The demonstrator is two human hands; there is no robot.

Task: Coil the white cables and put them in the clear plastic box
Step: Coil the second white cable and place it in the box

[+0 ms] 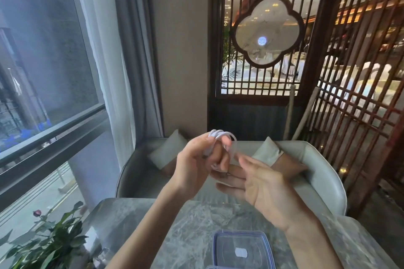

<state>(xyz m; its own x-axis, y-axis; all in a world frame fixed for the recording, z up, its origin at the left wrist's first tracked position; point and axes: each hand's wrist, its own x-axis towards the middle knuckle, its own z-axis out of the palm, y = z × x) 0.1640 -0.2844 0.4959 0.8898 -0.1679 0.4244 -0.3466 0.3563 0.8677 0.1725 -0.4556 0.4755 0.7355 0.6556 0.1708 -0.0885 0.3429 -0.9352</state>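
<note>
Clear plastic box (240, 233): cut off below.
White cable coil (218, 133): loops upright (blurred), left hand (194, 168) fingers clamped round.
Right hand (264, 188): fingers apart.

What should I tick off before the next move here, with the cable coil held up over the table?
1. Coil secured: ok. The left hand has a grip on the white cable coil.
2. Coil finished, no loose end: cannot tell. The outer loop is blurred.
3. Right hand free: ok. Its fingers are straight, beside the coil.
4. Clear plastic box in place: ok. It lies on the marble table below the hands.
5. Box open to receive the coil: cannot tell. The frame's edge cuts it off.
</note>
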